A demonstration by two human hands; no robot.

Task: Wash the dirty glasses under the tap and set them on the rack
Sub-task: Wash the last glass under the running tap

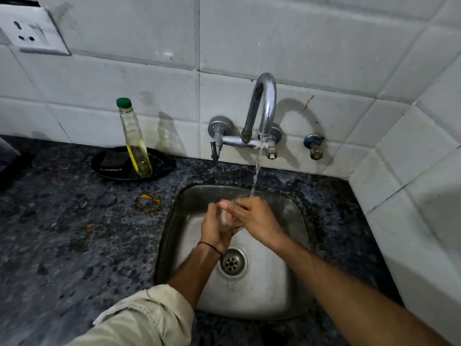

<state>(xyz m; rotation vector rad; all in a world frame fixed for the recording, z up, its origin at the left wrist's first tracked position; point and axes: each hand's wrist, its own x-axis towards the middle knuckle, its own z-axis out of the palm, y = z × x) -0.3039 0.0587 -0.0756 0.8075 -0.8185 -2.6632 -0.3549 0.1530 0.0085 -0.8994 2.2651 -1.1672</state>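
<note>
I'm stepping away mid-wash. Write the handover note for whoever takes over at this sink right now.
Left hand: grips the glass from the left.
Right hand: holds its other side, fingers near the rim; blur hides the detail.
Glass: over the sink, at the foot of the stream from the tap, which is running.
Done: one glass is being rinsed; I cannot tell how clean it is.
Left: finish it and set it on the rack. No rack or other glasses are in view.

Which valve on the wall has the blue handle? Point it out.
The lone angle valve to the right of the mixer tap, mounted separately on the tiled wall. The mixer's own handles are bare chrome.
</note>
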